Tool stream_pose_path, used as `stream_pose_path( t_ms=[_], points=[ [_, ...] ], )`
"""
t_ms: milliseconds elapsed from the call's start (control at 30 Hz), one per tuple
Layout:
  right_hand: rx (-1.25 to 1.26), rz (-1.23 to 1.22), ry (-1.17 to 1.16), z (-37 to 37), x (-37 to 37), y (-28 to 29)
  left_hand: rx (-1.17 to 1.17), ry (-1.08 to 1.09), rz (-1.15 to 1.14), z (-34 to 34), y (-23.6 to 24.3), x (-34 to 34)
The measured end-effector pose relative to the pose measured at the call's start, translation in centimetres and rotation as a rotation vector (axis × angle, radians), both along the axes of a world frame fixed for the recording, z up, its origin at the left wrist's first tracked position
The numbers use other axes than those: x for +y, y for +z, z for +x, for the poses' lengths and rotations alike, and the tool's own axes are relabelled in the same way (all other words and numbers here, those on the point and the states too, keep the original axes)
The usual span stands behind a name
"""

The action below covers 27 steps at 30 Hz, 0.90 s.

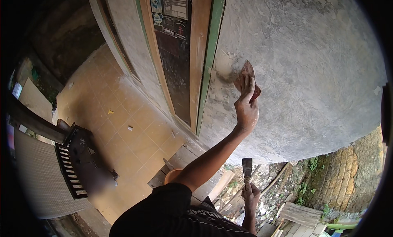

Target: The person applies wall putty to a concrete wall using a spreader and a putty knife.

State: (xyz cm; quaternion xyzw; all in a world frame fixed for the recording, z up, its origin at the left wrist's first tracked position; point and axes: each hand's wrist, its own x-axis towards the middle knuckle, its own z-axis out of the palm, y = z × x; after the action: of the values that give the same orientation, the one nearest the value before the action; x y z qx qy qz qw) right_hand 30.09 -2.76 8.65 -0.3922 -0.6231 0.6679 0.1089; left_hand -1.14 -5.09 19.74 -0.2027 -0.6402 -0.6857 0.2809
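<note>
Before me rises a large grey plastered wall (303, 73), streaked and mottled, with a pale patch and a dark smear near its left edge. I see an orange-tan tiled floor (98, 73) spreading to the left and rubble-strewn ground (266, 177) beyond the wall's lower edge. A dark door panel (174, 65) in a wood and green frame borders the wall's left edge; dark slatted furniture (82, 155), partly blurred, stands toward the floor's lower left edge. My left hand (247, 108) reaches up near the wall's left edge, its fingers laid over a reddish-brown piece (256, 92) against the plaster. That piece looks flat and thin, with a pointed top. My right hand (250, 192), lower down, is clenched around the handle of a scraper (247, 167), its flat, dark grey blade pointing up. The smallest thing I notice is a yellow scrap (110, 111) on the tiles.
</note>
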Motion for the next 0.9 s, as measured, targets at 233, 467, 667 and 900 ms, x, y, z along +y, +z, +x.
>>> stream_pose_path(
  t_ms=[233,467,667,900],
  points=[
    [0.022,0.012,0.026,0.4,0.4,0.2,-0.147,0.052,0.32,-5.0,4.0,-6.2],
    [0.01,-0.051,0.014,0.5,0.5,-0.6,-0.074,-0.185,0.043,0.0,5.2,-1.5],
    [0.036,-0.04,0.03,0.0,0.2,-0.2,-0.063,0.135,0.247,-2.0,5.4,-6.1],
    [-0.033,-0.077,-0.017,0.4,0.4,0.4,0.001,-0.035,0.131,0.8,5.6,1.8]
  ],
)
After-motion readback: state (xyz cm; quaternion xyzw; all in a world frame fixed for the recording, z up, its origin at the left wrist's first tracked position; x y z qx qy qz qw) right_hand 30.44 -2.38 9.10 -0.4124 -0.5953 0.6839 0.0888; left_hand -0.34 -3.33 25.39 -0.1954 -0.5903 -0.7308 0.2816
